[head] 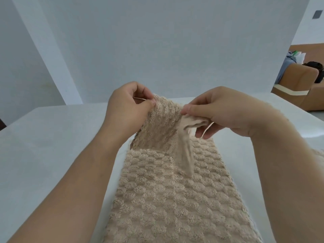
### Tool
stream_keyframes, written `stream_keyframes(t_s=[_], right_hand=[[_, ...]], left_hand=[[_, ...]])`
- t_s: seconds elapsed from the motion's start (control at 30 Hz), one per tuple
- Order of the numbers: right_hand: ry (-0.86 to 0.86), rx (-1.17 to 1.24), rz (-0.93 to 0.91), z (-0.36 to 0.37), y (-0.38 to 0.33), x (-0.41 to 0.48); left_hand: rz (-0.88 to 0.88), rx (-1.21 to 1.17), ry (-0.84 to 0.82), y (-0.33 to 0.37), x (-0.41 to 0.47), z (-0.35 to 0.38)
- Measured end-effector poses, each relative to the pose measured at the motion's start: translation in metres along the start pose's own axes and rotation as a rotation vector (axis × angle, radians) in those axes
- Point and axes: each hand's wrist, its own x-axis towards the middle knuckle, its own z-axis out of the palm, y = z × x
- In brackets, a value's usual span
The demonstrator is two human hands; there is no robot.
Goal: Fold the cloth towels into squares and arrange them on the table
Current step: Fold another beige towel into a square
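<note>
Two hands were up on one beige towel (pixel 166 190)! The left hand (pixel 127 103) pinched its far left corner between thumb and curled fingers, lifting it off the white tabletop (pixel 52 137). The right hand (pixel 217 111) pinched the bunched far right edge, lower fingers loosely spread. The towel's near part lay flat on the tabletop, between both forearms.

I am holding the far end of the beige waffle-textured cloth towel (pixel 168 190) above the white table (pixel 52 146), left hand (pixel 126 102) left of right hand (pixel 219 113), the rest lying on it.
</note>
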Motion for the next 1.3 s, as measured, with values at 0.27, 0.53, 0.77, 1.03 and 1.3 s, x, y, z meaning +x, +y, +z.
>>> stream_keyframes(t_s=[0.27,0.53,0.77,1.03,1.3], right_hand=[[-0.212,-0.053,-0.061,0.0,0.002,0.001],[-0.075,-0.173,-0.088,0.007,0.0,0.003],[0.013,-0.163,-0.095,0.011,-0.003,0.002],[0.043,-0.185,-0.085,0.012,-0.003,0.002],[0.056,-0.189,-0.092,0.013,-0.003,0.002]], left_hand=[[0.04,0.052,-0.063,0.006,-0.005,0.006],[0.084,0.024,-0.097,0.007,-0.008,0.008],[0.107,-0.014,-0.155,0.011,-0.011,0.009],[0.126,-0.082,-0.191,0.018,-0.015,0.009],[0.17,-0.016,-0.212,0.012,-0.016,0.01]])
